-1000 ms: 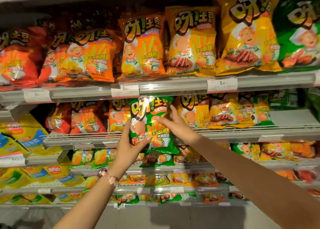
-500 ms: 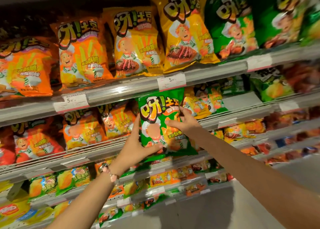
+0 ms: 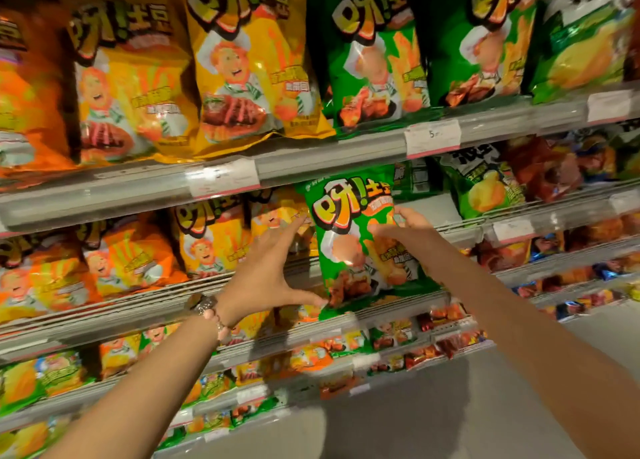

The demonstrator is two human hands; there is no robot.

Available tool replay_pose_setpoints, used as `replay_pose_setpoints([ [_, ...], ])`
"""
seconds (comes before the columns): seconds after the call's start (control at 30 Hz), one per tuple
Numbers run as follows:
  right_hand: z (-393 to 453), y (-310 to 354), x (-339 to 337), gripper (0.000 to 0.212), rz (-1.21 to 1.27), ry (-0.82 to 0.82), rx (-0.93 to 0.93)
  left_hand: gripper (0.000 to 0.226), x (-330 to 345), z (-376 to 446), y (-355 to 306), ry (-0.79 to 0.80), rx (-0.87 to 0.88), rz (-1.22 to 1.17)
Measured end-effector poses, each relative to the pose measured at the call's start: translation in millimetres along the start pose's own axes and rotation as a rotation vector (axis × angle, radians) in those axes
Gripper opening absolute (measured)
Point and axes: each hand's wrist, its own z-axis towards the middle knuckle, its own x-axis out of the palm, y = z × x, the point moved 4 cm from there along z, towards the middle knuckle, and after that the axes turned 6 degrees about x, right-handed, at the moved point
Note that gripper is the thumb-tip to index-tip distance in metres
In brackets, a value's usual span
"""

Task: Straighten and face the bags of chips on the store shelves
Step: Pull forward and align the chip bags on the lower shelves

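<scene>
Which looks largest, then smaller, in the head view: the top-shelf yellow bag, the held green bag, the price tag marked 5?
1. Yellow bag
2. Green bag the hands hold; it is nearer the camera, so true sizes stay unsure.
3. Price tag

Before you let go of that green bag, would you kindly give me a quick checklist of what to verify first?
1. Green bag faces front, logo readable: ok.
2. Bag stands straight: not ok, it tilts slightly.
3. Bag's bottom sits behind the shelf rail: cannot tell, its lower edge seems to overlap the rail.
4. Right hand has the bag: ok, its fingers curl round the bag's right side.
5. Left hand supports the bag: not ok, fingers spread, only the thumb is near the bottom corner.
6. Flavour matches the neighbours: not ok, the yellow bags to its left differ.
</scene>
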Motion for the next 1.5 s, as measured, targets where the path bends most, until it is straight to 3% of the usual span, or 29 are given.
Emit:
replay_pose_setpoints([
  [0.07, 11, -3, -30, 0.034, -0.033, 0.011, -0.007, 0.1, 13, 22, -3, -0.101, 0.022, 0.308],
  [0.13, 21, -5, -56, 0.023, -0.03, 0.017, -0.01, 0.094, 33, 43, -12, -0.112, -0.052, 0.451],
  [0.33, 67, 4, -110, 0.025, 0.005, -0.016, -0.032, 0.113, 79, 90, -23, 0.067, -0.315, 0.6],
  [0.57, 115, 3, -130, 0.013, 0.071, -0.115, -0.116, 0.092, 99, 107, -10, 0.094, -0.398, 0.771],
  [0.73, 141, -6, -133, 0.036, 0.083, -0.147, -0.172, 0.086, 107, 103, -1, 0.045, -0.388, 0.846],
  [0.9, 158, -20, -128, 0.039, -0.065, -0.099, -0.18, 0.09, 111, 102, 5, -0.025, -0.368, 0.884],
  [1.1, 154, -33, -117, 0.04, -0.246, -0.112, -0.199, 0.078, 109, 101, 0, -0.047, -0.371, 0.855],
  [1.33, 126, -47, -111, 0.093, -0.392, -0.199, -0.41, 0.081, 111, 92, 0, -0.099, -0.21, 0.868],
  [1.4, 124, -48, -106, 0.105, -0.607, -0.241, -0.432, 0.084, 119, 84, 4, -0.105, -0.132, 0.886],
  [1.5, 127, -52, -104, 0.105, -0.831, -0.282, -0.402, 0.079, 126, 78, 6, -0.15, -0.087, 0.904],
])
